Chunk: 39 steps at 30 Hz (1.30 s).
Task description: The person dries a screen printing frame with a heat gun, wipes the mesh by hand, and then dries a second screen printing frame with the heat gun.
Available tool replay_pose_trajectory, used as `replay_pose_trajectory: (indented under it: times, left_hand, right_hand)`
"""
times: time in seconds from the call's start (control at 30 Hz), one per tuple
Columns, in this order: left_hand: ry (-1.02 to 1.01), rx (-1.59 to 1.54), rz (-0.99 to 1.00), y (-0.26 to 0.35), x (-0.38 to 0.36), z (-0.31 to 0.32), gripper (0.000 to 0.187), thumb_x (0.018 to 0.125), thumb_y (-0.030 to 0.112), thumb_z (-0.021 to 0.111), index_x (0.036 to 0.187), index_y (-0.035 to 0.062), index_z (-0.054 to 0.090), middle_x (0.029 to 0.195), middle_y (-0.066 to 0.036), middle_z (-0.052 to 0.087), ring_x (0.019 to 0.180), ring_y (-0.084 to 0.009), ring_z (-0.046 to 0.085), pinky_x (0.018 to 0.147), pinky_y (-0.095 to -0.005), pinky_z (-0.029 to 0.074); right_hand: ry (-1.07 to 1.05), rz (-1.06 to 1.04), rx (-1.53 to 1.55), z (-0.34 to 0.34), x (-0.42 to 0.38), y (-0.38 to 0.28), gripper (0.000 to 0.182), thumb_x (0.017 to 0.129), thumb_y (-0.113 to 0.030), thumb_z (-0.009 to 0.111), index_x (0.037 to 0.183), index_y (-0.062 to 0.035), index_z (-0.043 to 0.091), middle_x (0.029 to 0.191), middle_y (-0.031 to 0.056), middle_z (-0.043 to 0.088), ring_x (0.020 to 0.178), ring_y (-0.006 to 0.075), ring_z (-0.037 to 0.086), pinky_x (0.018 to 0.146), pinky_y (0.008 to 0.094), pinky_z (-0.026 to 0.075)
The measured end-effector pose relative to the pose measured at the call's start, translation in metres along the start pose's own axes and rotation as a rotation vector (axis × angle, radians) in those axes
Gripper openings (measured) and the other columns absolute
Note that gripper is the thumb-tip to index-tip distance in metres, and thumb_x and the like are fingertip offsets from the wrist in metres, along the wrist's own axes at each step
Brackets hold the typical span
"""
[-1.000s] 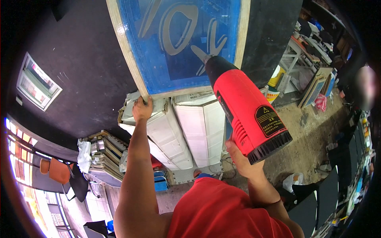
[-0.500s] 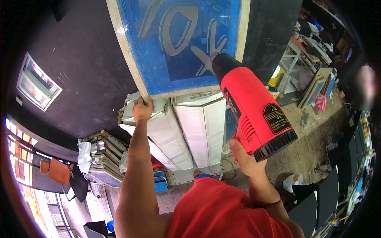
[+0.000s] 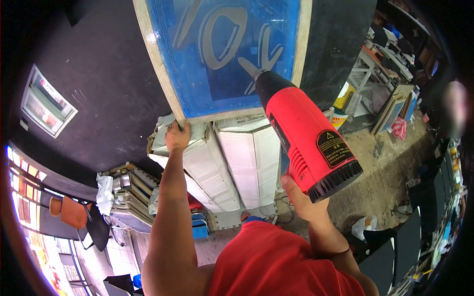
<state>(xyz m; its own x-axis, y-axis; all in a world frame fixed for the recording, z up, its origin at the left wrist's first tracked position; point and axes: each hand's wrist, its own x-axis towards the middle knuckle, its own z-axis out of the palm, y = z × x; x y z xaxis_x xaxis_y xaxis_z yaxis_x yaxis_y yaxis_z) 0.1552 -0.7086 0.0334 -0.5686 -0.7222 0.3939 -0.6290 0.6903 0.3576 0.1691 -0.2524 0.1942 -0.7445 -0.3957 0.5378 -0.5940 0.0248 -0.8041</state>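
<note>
A red heat gun (image 3: 311, 130) with a black front and metal nozzle is in my right hand (image 3: 307, 202), whose fingers wrap its handle, partly hidden by the body. Its nozzle points at the lower right part of a blue silk screen (image 3: 197, 84) in a pale wooden frame, which bears large grey letter shapes. My left hand (image 3: 177, 135) has its fingers bent around the frame's lower left corner. Beneath the screen's bottom edge stand two tall white cartons (image 3: 249, 163), and that hand rests over the left one's top.
A dark wall (image 3: 98, 74) stands behind the screen. Stacked wooden frames (image 3: 131, 197) lie at the left, near an orange chair (image 3: 74, 213). To the right are a yellow bucket (image 3: 344, 96), leaning frames (image 3: 392, 113) and a white plastic bag (image 3: 364, 226) on the floor.
My right hand has moved the heat gun slightly left and down across the screen's front. My left hand and the screen stay in place.
</note>
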Motion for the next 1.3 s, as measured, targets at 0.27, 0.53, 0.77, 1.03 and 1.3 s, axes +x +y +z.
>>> replay_pose_trajectory:
  times: [0.27, 0.53, 0.77, 1.03, 1.3]
  left_hand:
    - [0.001, 0.004, -0.019, 0.000, 0.000, 0.002, 0.053, 0.091, 0.054, 0.055, 0.106, 0.0035, 0.064, 0.100, -0.023, 0.068, 0.099, -0.0413, 0.064, 0.086, -0.0518, 0.051]
    - [0.005, 0.011, 0.004, 0.001, -0.001, -0.001, 0.051, 0.092, 0.052, 0.055, 0.103, 0.0030, 0.063, 0.101, -0.020, 0.068, 0.100, -0.0391, 0.063, 0.086, -0.0516, 0.050]
    - [0.024, -0.008, 0.002, 0.001, -0.002, -0.001, 0.050, 0.091, 0.051, 0.057, 0.102, 0.0034, 0.063, 0.099, -0.021, 0.068, 0.098, -0.0412, 0.064, 0.084, -0.0523, 0.051]
    - [0.011, -0.007, 0.003, -0.001, 0.000, 0.001, 0.052, 0.091, 0.054, 0.054, 0.106, 0.0041, 0.063, 0.099, -0.024, 0.067, 0.097, -0.0420, 0.064, 0.086, -0.0525, 0.051]
    - [0.007, -0.014, -0.005, 0.000, -0.001, 0.000, 0.052, 0.091, 0.053, 0.055, 0.105, 0.0039, 0.064, 0.098, -0.024, 0.067, 0.097, -0.0422, 0.064, 0.086, -0.0523, 0.050]
  right_hand:
    - [-0.005, -0.044, -0.038, -0.002, 0.000, 0.002, 0.013, 0.085, 0.002, 0.071, 0.090, -0.0014, 0.059, 0.078, 0.0037, 0.058, 0.068, 0.0135, 0.055, 0.062, 0.0274, 0.046]
    - [0.023, 0.080, 0.144, 0.002, -0.006, 0.006, 0.016, 0.084, 0.004, 0.072, 0.093, -0.0012, 0.060, 0.078, 0.0032, 0.060, 0.065, 0.0111, 0.055, 0.059, 0.0260, 0.046]
    - [0.064, 0.075, 0.099, 0.003, -0.007, 0.011, 0.016, 0.083, 0.004, 0.071, 0.094, -0.0008, 0.060, 0.079, 0.0040, 0.060, 0.067, 0.0123, 0.056, 0.060, 0.0267, 0.047]
    - [-0.028, -0.040, -0.033, -0.001, 0.002, 0.001, 0.011, 0.084, 0.003, 0.069, 0.089, -0.0013, 0.059, 0.077, 0.0038, 0.057, 0.069, 0.0142, 0.055, 0.064, 0.0282, 0.047]
    - [-0.094, 0.043, -0.043, -0.003, -0.003, 0.004, 0.012, 0.086, 0.001, 0.069, 0.090, -0.0014, 0.059, 0.077, 0.0030, 0.056, 0.066, 0.0119, 0.053, 0.060, 0.0266, 0.045]
